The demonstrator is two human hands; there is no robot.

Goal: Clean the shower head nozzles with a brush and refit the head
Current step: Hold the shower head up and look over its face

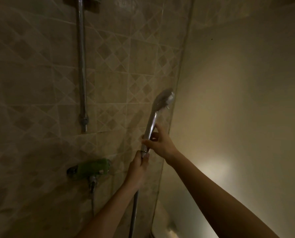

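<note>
Chrome shower head (162, 100), 2 hands on it.
Right hand (158, 143) grips handle (151, 124); left hand (137, 169), just below, grips hose (133, 212) coupling.

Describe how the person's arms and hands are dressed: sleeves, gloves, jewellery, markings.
Both arms are bare: no sleeve shows on the left arm or the right arm as far as the frame's bottom edge. The left hand and right hand wear no gloves. No watch, bracelet or ring can be seen, though the dim light could hide a thin one.
</note>
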